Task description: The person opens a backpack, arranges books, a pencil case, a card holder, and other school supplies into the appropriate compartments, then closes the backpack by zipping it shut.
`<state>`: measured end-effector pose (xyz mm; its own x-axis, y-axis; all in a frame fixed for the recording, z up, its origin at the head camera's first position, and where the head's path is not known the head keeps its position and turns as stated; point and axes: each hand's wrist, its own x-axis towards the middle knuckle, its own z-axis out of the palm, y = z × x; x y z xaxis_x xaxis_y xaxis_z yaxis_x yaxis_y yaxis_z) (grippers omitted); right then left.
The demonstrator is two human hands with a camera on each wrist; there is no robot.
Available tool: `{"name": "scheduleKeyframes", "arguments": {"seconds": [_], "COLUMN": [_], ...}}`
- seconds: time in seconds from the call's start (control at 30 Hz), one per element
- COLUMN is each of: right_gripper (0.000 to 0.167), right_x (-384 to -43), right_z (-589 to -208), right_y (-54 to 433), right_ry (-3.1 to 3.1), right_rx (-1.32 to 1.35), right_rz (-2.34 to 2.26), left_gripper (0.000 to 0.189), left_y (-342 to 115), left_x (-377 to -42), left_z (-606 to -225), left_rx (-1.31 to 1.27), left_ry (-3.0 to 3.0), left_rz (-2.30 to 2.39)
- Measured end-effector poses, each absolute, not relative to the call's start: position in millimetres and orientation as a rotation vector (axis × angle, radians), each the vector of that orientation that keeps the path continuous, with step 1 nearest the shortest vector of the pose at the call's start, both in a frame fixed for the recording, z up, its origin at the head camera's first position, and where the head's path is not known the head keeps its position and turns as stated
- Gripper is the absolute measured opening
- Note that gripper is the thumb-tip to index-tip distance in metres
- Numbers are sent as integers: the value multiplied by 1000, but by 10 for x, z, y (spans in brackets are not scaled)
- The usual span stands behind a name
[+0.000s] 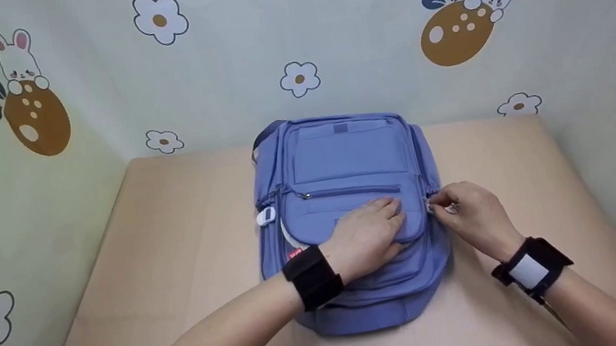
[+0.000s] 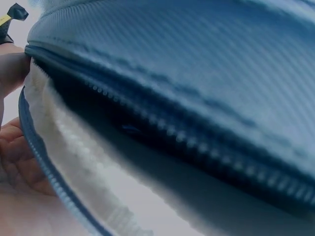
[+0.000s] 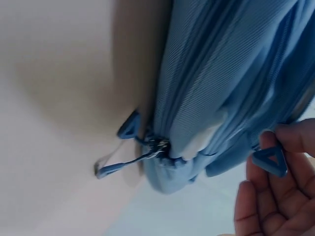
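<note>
A blue backpack lies on its back with its front up. My left hand lies across the front pocket, its fingers bent at the pocket's right part. In the left wrist view that hand holds the edge of the front pocket, which gapes between its zipper teeth and shows a pale lining. At the backpack's right side, my right hand pinches a zipper pull. Close up, its triangular blue end shows against the fingers. Other blue zipper pulls hang loose nearby.
The backpack rests on a beige tabletop. Behind and beside it hangs a pale curtain printed with flowers and rabbits. A white tag hangs on the backpack's left side. A shorter zipper crosses its front.
</note>
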<state>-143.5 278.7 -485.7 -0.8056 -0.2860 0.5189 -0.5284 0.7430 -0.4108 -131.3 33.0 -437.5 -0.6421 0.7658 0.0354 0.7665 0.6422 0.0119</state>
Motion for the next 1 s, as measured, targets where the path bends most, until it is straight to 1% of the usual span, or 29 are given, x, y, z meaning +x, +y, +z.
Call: {"name": "scheduleKeyframes", "arguments": {"seconds": [0.33, 0.67, 1.0], "right_gripper": [15, 16, 17], "right_x": [-1109, -1099, -1102], "right_z": [-4729, -4767, -4802], "right_y": [2701, 2693, 2724], "right_ry": [-2675, -2657, -2641], "right_rx": [619, 615, 633], "right_rz": [733, 747, 743], "left_gripper": [53, 53, 51], "left_y": [326, 242, -107], "left_x": [-1307, -1271, -1204], "left_z": [-4371, -4354, -4371], "left_rx": [-1296, -1296, -1333], "left_ry": [-2850, -2827, -2810], "left_rz": [-65, -93, -161]}}
